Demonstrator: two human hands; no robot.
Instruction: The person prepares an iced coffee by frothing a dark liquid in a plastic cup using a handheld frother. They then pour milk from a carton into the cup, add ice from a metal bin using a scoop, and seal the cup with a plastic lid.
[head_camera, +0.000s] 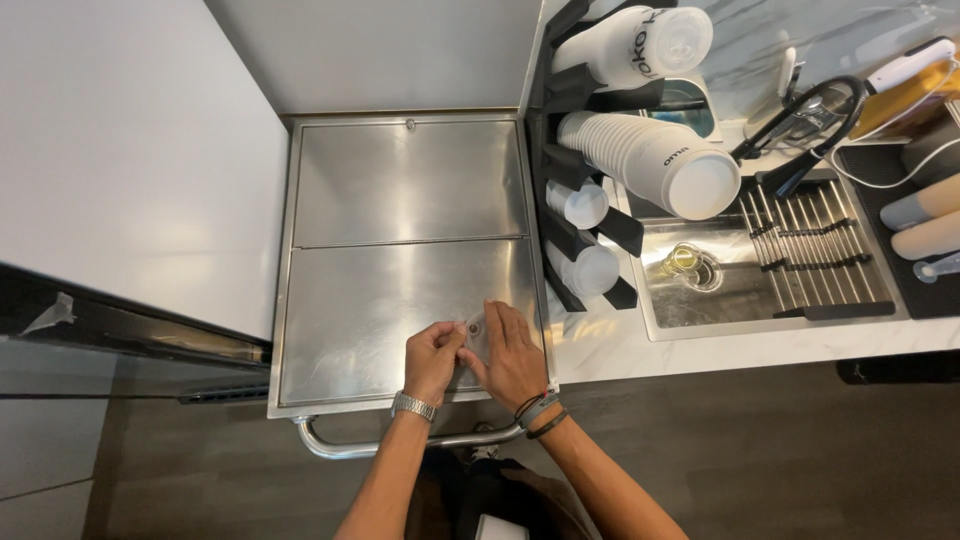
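While both hands meet over the front panel of the steel lid (400, 290), the left hand (433, 358) pinches the edge of a small clear plastic lid (476, 334) and the right hand (513, 352) lies over it, fingers curled on top — lid near the steel top's right edge. Beside it: cup stacks (640, 160) in a black rack (560, 130), sink (700, 290), drying rack (810, 240).

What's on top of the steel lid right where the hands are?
A small clear plastic piece lies on the steel lid, held between the left hand and right hand. The fingers cover most of it, so its full shape cannot be told.
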